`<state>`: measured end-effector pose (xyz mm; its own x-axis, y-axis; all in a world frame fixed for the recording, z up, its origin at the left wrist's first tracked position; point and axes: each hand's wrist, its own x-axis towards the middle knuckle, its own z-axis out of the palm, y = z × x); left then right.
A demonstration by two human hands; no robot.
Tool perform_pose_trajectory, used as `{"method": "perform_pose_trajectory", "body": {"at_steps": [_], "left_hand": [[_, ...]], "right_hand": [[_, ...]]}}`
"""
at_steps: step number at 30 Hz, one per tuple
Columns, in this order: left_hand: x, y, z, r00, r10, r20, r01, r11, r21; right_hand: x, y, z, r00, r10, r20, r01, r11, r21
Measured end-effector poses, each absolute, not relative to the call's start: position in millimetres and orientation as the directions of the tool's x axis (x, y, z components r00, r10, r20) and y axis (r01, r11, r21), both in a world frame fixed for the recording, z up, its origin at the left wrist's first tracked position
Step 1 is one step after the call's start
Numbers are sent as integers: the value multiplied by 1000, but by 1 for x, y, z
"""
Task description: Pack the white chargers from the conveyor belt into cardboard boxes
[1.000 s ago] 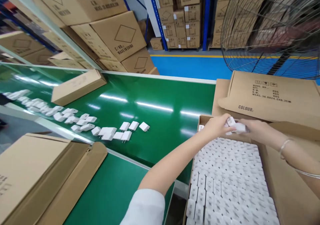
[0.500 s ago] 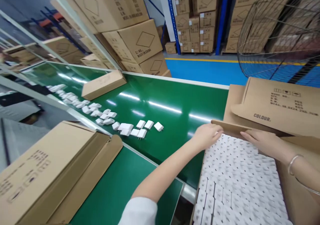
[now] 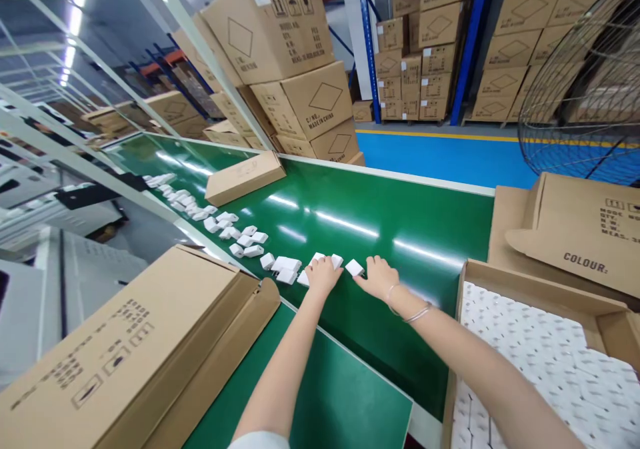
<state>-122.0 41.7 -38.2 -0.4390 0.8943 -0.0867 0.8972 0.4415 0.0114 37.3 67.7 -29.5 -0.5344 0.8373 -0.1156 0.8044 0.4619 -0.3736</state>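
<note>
Plugs (image 3: 287, 264), small and white, lie loose in a straggling line on the green belt (image 3: 430, 216), left of the open box (image 3: 535, 292). The left hand (image 3: 324, 272) curls over several of them; its fingers hide whether any is gripped. The right hand (image 3: 381, 277), nearer the open box, is spread, its thumb at the edge of a single plug (image 3: 355, 268), not closed around it. Each looks light, stiff and smooth, perhaps slightly slippery; the flat sides should give the best hold, clear of the thin prongs. Tight rows of white plugs fill most of the open box, with a notch towards its far right corner. Behind it sits a lidded box (image 3: 590, 236), contents hidden.
</note>
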Motion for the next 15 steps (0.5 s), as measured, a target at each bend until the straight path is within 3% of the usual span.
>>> {"method": "perform_pose_trajectory", "body": {"at_steps": [4,8,10,13,15], "left_hand": [[-121,46,-43,-422,906,-44,897,424,128],[-127,31,-27,-328,944,-18,899,318,302],[-121,11,-13,-241,970,39,856,193,480],[-94,-27,10,-94,973,213,629,-108,770],[-68,-51,25,-18,954,298,507,-248,825]], "right_hand": [[13,73,-41,-579,812,-69,759,506,-409],[46,83,-27,-683,730,21,618,594,-515],[75,80,-11,-730,678,92,512,631,-583],[119,56,17,-733,619,282,256,635,-729],[142,34,33,-703,602,380,103,615,-782]]}}
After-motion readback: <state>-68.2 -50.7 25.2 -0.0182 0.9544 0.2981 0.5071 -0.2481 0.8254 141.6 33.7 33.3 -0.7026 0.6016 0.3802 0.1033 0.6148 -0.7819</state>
